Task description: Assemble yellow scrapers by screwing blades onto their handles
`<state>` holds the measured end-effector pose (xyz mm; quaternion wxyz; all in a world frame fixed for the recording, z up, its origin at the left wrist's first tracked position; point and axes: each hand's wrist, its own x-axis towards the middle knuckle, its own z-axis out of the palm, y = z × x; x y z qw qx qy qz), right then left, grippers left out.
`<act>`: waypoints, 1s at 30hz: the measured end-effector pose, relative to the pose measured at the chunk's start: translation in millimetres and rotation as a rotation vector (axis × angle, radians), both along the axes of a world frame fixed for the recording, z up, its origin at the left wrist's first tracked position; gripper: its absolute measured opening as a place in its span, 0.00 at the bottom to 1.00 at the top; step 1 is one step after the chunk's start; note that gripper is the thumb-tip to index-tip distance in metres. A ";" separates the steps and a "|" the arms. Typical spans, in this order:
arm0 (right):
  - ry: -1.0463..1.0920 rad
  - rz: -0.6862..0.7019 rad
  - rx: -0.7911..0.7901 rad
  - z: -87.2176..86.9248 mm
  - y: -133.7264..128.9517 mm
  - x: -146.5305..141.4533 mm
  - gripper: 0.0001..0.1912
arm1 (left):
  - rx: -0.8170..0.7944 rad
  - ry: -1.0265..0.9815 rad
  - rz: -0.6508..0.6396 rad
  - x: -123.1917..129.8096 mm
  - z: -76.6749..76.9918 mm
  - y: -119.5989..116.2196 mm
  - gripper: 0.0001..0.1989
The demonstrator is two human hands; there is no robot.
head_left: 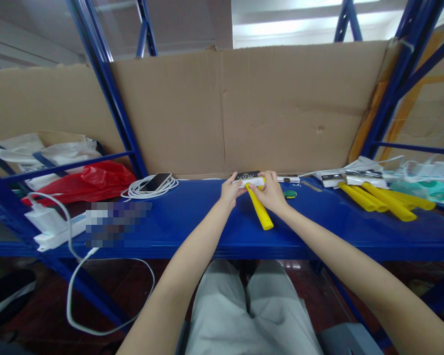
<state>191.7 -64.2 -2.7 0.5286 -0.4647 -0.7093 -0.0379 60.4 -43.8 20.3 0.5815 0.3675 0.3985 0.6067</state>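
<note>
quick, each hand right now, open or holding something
Left hand: closed, holding the yellow-handled tool by its white head.
Right hand: closed, holding the same tool near its head.

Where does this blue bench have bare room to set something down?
Bare bench lies between the coiled cable and left hand, and between the right forearm and yellow handles. Crowded: the right end, and far left around the power strip.
</note>
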 end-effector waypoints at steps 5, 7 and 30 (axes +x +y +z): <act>-0.126 -0.005 -0.126 1.3 -3.8 -3.8 0.17 | -0.036 0.029 0.031 1.4 1.3 -1.3 0.32; -0.135 0.003 -0.219 1.4 -3.2 -3.6 0.19 | -0.042 0.053 0.040 1.6 1.9 -2.6 0.32; -0.623 -0.361 -0.518 78.6 27.5 99.9 0.13 | -0.026 0.262 -0.029 -2.8 -1.2 3.2 0.19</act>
